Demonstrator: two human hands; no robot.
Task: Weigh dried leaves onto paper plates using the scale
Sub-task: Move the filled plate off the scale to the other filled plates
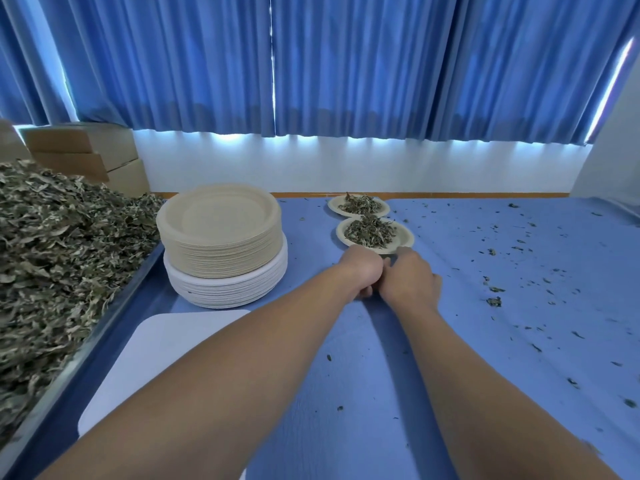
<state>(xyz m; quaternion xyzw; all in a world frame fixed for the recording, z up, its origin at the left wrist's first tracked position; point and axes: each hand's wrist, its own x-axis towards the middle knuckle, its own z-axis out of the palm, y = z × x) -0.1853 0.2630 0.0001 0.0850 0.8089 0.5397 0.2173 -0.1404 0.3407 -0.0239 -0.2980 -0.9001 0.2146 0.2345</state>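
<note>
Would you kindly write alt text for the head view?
The left hand and right hand meet at the near rim of a leaf-filled plate. A second filled plate lies behind; stacked empty plates and heaped leaves lie left.

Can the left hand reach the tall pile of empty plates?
Probably yes. The left hand sits just right of the plate stack, with only bare blue cloth between them and nothing in the way.
</note>
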